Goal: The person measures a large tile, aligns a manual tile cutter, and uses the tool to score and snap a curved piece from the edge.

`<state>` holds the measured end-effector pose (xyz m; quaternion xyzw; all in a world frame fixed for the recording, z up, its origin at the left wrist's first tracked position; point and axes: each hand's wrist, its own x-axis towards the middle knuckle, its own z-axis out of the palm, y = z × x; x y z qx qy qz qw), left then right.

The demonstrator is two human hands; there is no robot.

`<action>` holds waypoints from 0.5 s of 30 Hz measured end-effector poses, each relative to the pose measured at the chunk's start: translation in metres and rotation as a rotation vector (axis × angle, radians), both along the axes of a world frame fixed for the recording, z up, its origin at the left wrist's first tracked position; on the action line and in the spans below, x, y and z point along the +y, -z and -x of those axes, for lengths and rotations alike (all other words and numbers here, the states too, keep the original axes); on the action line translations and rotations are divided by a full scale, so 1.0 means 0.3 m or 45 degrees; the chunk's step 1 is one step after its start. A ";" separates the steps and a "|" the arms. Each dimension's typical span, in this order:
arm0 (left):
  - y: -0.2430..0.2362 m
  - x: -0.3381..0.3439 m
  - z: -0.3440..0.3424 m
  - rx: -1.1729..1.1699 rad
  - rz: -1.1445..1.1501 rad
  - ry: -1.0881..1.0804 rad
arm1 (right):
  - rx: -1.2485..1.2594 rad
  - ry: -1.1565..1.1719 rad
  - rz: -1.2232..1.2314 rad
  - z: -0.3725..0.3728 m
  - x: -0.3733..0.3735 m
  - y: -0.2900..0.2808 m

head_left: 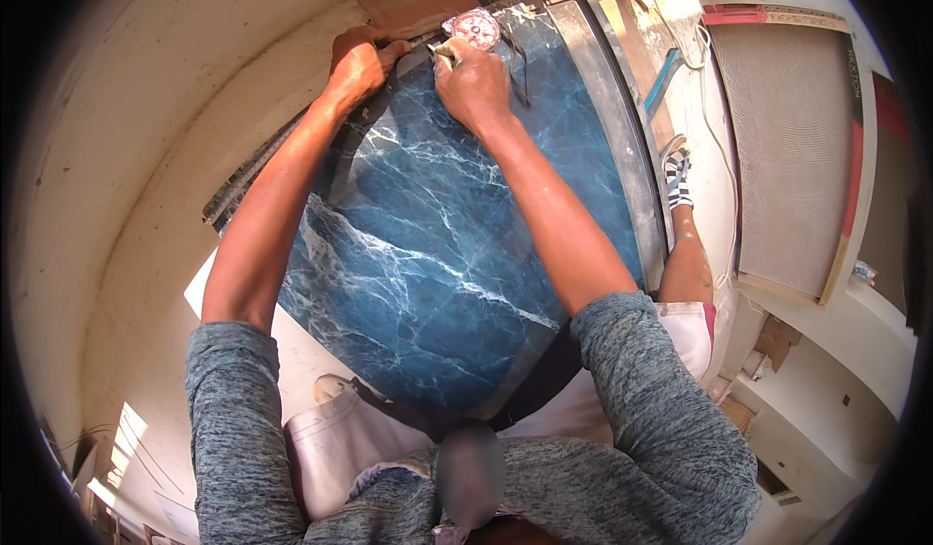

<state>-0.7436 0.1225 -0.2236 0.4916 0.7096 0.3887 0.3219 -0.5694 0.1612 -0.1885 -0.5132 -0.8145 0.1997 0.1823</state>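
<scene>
A blue marble-patterned slab [437, 282] with white veins lies in front of me. My left hand [362, 64] has its fingers curled on a narrow strip [256, 171] along the slab's far left edge. My right hand [471, 88] is pinched on a small tool [438, 51], too small to make out, at the slab's far edge. Just behind it is a round red-and-white object [475, 29], with a dark strap or handle hanging beside it on the slab.
A long metal rail [614, 137] runs along the slab's right side, past my sandalled foot [678, 175]. Farther right are a blue tool [661, 83], a pale cable [717, 156] and a framed grey panel [792, 156]. A pale curved-looking wall [117, 107] fills the left.
</scene>
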 end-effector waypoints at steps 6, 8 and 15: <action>-0.003 -0.004 0.003 -0.049 0.005 -0.011 | 0.027 0.044 -0.019 0.016 -0.011 0.016; 0.002 -0.002 0.000 -0.040 0.005 -0.017 | 0.079 0.061 0.040 0.004 -0.017 0.022; 0.011 -0.002 -0.009 0.008 -0.077 -0.032 | -0.016 0.085 -0.006 0.038 -0.020 -0.015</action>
